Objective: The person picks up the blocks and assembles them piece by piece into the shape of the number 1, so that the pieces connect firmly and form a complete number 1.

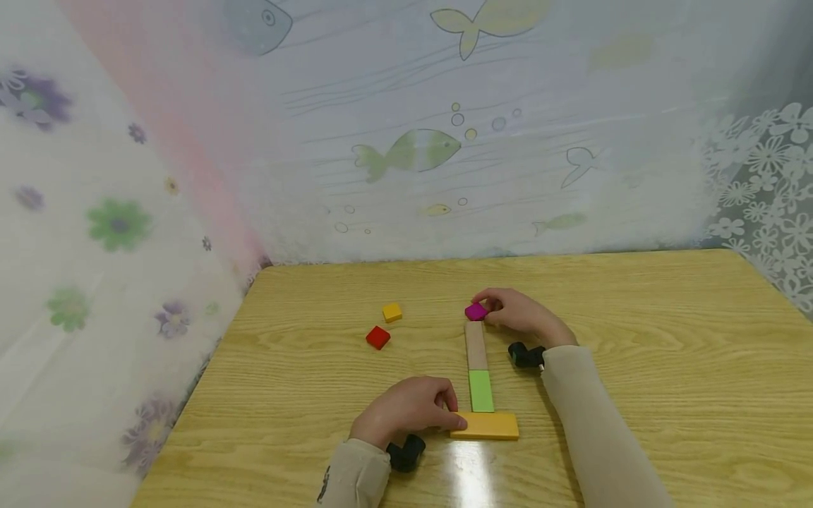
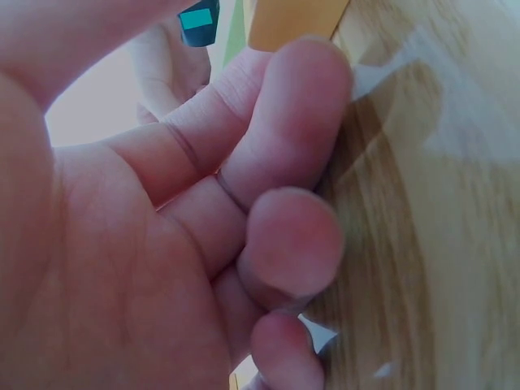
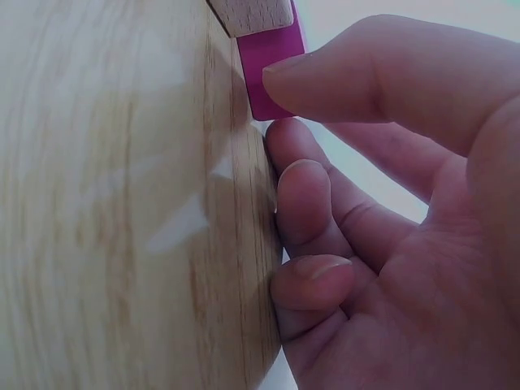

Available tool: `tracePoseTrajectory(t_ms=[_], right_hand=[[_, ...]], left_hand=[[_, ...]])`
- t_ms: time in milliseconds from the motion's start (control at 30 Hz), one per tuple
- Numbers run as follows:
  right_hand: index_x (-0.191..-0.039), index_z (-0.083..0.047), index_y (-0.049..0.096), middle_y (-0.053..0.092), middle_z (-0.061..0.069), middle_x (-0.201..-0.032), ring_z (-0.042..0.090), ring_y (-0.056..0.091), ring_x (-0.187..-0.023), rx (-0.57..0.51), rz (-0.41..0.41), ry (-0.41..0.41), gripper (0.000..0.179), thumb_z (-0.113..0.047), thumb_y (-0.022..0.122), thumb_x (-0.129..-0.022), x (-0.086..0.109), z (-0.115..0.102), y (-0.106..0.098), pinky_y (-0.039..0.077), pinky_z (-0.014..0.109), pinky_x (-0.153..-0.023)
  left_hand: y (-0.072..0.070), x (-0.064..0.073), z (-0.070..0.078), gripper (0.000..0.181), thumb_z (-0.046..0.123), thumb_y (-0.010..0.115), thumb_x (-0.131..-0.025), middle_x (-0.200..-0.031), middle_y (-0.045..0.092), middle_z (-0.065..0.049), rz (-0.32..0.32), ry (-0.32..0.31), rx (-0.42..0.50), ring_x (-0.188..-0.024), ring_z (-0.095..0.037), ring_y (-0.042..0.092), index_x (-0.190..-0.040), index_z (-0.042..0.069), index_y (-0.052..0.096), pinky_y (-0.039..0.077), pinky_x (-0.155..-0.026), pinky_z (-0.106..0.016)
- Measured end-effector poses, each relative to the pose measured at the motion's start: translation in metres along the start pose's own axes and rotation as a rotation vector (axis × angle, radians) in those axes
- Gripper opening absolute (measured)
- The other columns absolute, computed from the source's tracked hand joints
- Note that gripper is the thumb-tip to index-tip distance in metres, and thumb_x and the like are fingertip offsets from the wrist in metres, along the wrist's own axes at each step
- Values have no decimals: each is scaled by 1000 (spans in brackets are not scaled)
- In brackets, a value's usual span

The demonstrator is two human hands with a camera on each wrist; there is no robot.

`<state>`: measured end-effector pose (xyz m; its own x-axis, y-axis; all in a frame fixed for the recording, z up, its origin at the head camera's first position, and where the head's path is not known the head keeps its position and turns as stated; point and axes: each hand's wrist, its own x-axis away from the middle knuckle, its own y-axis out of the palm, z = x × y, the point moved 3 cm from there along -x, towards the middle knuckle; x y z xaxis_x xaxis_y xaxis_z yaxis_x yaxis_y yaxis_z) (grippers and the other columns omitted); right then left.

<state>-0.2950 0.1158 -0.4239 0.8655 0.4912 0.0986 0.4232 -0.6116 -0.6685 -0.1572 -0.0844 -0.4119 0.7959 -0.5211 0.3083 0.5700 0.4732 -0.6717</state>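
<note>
An orange rectangular block [image 1: 492, 426] lies crosswise on the table, and my left hand [image 1: 411, 408] pinches its left end, thumb on top. In the left wrist view, the curled fingers [image 2: 296, 114] meet the end of that orange block [image 2: 292, 23]. A green block [image 1: 481, 391] touches its far edge, and a plain wooden block [image 1: 476, 346] continues the line away from me. At the far end, my right hand [image 1: 519, 315] holds a magenta block [image 1: 475, 312] between thumb and index finger. The right wrist view has this magenta block [image 3: 264, 69] against the wooden block [image 3: 252, 15].
Left of the line lie a red block [image 1: 377, 338] and, slightly farther back, a small yellow-orange block [image 1: 392, 312]. Both wrists wear small black cameras. The wood-grain table [image 1: 667, 339] ends at a patterned curtain [image 1: 406, 197] along its back and left sides.
</note>
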Motion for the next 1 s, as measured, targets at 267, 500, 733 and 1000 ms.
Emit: tracePoseTrajectory(t_ms=[267, 500, 733, 1000], right_hand=[[-121, -8, 51, 55, 7, -97, 19, 46, -74, -14, -2, 2, 38, -6, 54, -83, -2, 1, -1, 37, 31, -65], [-122, -9, 51, 55, 7, -98, 20, 46, -75, -16, -4, 11, 40, -5, 54, -82, -3, 2, -2, 37, 31, -65], [-122, -10, 51, 55, 8, -98, 20, 45, -74, -12, 0, 11, 40, -3, 53, -82, -3, 0, -2, 37, 32, -65], [-121, -11, 52, 55, 6, -95, 20, 45, -76, 24, 16, 0, 40, -2, 52, -82, -1, 0, 0, 37, 32, -67]], left_hand=[[-1, 0, 1, 21, 41, 69, -75, -68, 56, 8, 6, -1, 16, -58, -7, 47, -78, 22, 58, 37, -54, -24], [-1, -1, 1, 23, 45, 65, -76, -67, 55, 9, 14, 7, 11, -58, -7, 46, -77, 24, 58, 37, -53, -24], [-3, -3, -7, 24, 49, 60, -80, -73, 58, 8, -1, 5, 96, -64, -9, 51, -83, 24, 59, 40, -58, -27], [-8, -6, -18, 24, 42, 56, -85, -76, 63, 3, -75, 20, 253, -66, -15, 56, -93, 20, 59, 44, -61, -30]])
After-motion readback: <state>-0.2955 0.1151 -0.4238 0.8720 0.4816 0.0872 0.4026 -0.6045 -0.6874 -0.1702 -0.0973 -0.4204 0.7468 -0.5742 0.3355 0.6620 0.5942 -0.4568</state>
